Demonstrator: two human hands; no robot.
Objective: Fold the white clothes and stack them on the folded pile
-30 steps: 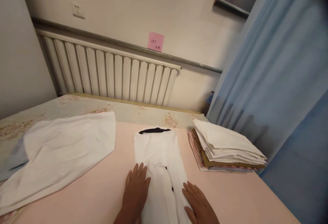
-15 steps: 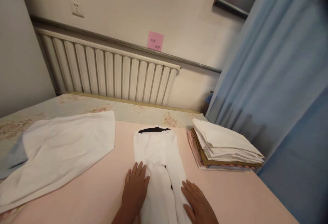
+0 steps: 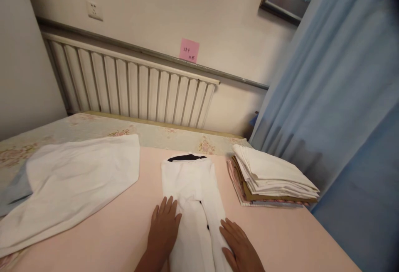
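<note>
A white garment (image 3: 190,185) with a dark collar opening at its far end lies folded lengthwise on the pink sheet (image 3: 118,230). Small dark spots show along the slit between its folded parts. On its left edge my left hand (image 3: 163,224) rests flat, fingers stretched out. My right hand (image 3: 238,241) lies along the right edge, its fingers spread and touching the cloth. Neither hand grips anything. The garment's near end runs out of view at the bottom.
A stack of folded clothes (image 3: 274,176) stands on the right, near the blue curtain (image 3: 327,110). Another white garment (image 3: 87,185) is spread at the left. Behind are a floral cover (image 3: 174,133), a radiator (image 3: 134,85) and a pink note (image 3: 189,50) on the wall.
Almost nothing differs. Both hands stay flat at the garment's edges, and the whole view has shifted very slightly.
</note>
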